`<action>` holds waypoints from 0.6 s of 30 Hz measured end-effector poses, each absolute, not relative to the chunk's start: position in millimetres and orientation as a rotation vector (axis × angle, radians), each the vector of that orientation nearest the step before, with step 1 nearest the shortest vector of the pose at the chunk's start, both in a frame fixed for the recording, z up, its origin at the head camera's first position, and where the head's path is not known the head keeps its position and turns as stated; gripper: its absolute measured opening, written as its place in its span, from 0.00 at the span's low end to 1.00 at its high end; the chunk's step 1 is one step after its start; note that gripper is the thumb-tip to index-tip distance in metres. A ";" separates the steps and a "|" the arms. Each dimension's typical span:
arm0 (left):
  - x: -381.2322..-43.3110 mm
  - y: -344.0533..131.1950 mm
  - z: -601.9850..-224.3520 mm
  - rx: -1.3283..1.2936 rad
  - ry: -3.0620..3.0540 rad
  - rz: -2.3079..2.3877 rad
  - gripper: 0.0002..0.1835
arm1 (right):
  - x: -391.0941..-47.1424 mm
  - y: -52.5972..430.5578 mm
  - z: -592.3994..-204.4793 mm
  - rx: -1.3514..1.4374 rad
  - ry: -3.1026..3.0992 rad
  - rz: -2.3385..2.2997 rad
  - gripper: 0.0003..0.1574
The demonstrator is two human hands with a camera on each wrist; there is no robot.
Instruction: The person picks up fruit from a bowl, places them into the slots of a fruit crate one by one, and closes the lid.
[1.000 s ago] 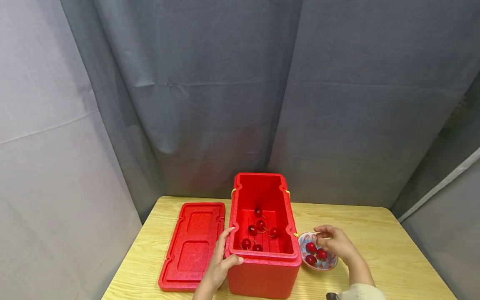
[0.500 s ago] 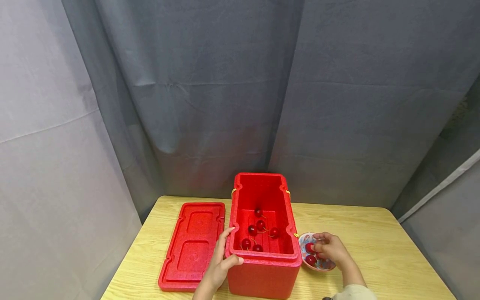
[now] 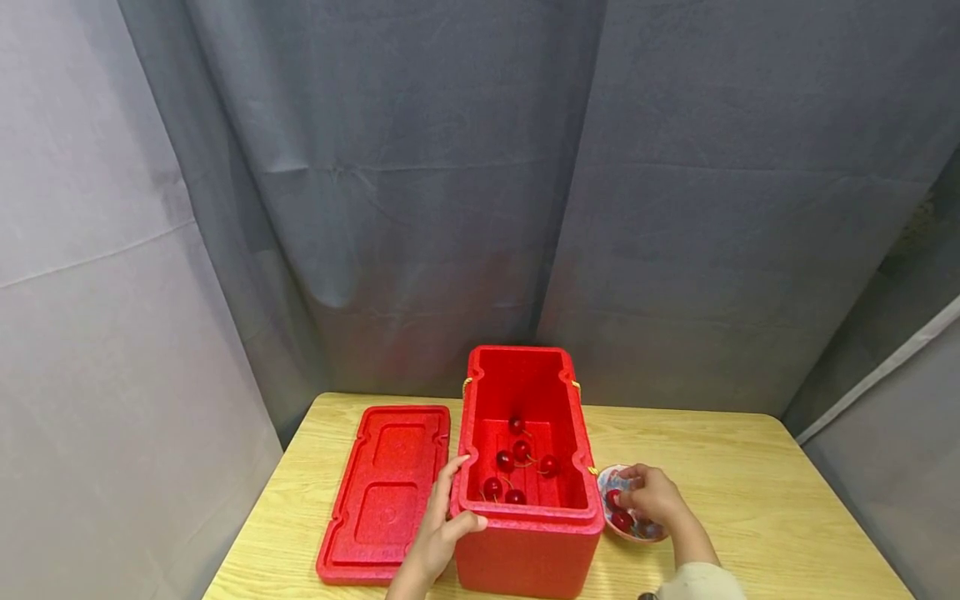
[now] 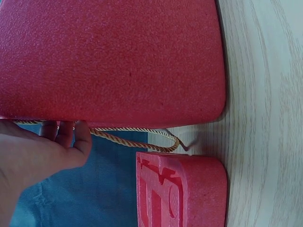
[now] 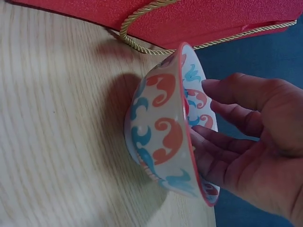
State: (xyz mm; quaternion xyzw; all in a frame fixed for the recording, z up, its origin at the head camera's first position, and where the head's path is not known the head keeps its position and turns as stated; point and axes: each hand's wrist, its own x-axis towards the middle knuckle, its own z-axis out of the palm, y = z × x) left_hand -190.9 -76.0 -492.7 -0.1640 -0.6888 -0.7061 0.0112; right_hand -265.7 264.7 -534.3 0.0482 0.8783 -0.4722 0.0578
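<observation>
My left hand [image 3: 438, 533] holds the near left corner of a red foam box [image 3: 528, 554], its thumb on the near rim and its fingertips at the left rim. Several dark red cherries [image 3: 506, 460] with stems lie in the box. On the right, my right hand [image 3: 660, 500] reaches over a small bowl [image 5: 163, 127] patterned in orange and blue. Its fingertips dip inside the rim, beside cherries [image 3: 621, 521] in the bowl. In the right wrist view the thumb and fingers stand apart, with a bit of red cherry [image 5: 186, 107] showing beyond the gap.
A red foam lid [image 3: 386, 492] lies on the wooden table [image 3: 765, 492], left of the box. Twisted gold rope [image 4: 137, 142] hangs along the box sides. Grey curtains [image 3: 420, 208] hang behind and beside the table.
My right hand has moved left and lower into the bowl, covering more of its near right part. A cherry under the fingertips has shifted slightly left. The left hand and box have stayed put.
</observation>
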 end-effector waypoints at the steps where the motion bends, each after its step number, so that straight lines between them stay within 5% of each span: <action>1: -190.9 -76.0 -492.7 -0.511 -2.144 -2.209 0.40 | -265.5 264.5 -535.0 0.142 2.662 -1.426 0.26; 18: -192.2 -74.9 -494.7 -0.511 -2.141 -2.192 0.39 | -267.8 258.8 -546.0 0.104 2.703 -1.435 0.26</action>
